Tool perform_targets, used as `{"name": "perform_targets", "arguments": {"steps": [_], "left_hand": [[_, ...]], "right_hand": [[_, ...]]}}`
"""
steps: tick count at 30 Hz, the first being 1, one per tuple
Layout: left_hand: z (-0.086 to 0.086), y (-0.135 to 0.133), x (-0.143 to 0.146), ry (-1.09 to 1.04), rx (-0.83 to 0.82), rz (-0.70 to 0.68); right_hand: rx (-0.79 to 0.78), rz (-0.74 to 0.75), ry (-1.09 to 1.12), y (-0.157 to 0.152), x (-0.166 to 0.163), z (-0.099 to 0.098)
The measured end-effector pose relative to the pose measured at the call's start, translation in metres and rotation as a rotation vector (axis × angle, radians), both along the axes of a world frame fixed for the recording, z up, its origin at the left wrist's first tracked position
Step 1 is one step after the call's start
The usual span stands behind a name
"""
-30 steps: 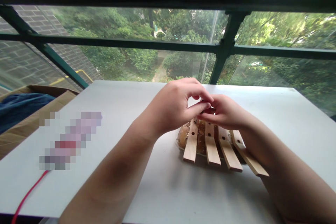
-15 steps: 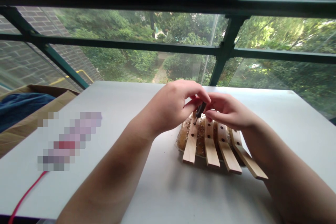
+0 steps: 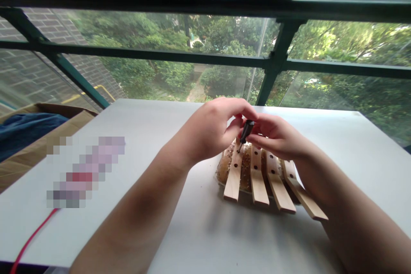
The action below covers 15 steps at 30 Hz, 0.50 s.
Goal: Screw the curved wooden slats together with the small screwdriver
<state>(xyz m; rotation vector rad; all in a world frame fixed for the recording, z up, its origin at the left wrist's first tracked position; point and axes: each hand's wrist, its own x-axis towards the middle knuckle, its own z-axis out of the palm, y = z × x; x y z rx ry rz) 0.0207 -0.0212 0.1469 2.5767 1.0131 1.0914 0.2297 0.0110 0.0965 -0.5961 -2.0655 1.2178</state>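
Several light wooden slats [image 3: 257,180] with round holes lie fanned out on the white table [image 3: 180,231], on top of a brown speckled thing in clear wrap [image 3: 245,165]. My left hand [image 3: 212,130] and my right hand [image 3: 276,137] meet just above the far ends of the slats. Both pinch a small dark tool [image 3: 245,130], like a short screwdriver. Its tip points down at the leftmost slat [image 3: 233,175], near a hole. The fingers of both hands are closed round the tool.
A blurred-out patch [image 3: 83,171] lies on the table's left part, with a red cable [image 3: 32,239] running to the near edge. A cardboard box with blue cloth [image 3: 25,132] stands left of the table. Green window bars [image 3: 276,60] and glass close the far side.
The hands have lifted slightly and the dark tool, hidden a second ago, now shows between the fingertips, tilted with its tip at the leftmost slat. The slats have stayed in place.
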Motion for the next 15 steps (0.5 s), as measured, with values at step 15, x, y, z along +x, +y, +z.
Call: {"name": "perform_targets", "arguments": {"steps": [15], "left_hand": [[-0.048, 0.037, -0.004, 0.239, -0.551, 0.027]], "right_hand": [[0.031, -0.106, -0.141, -0.001, -0.003, 0.003]]}}
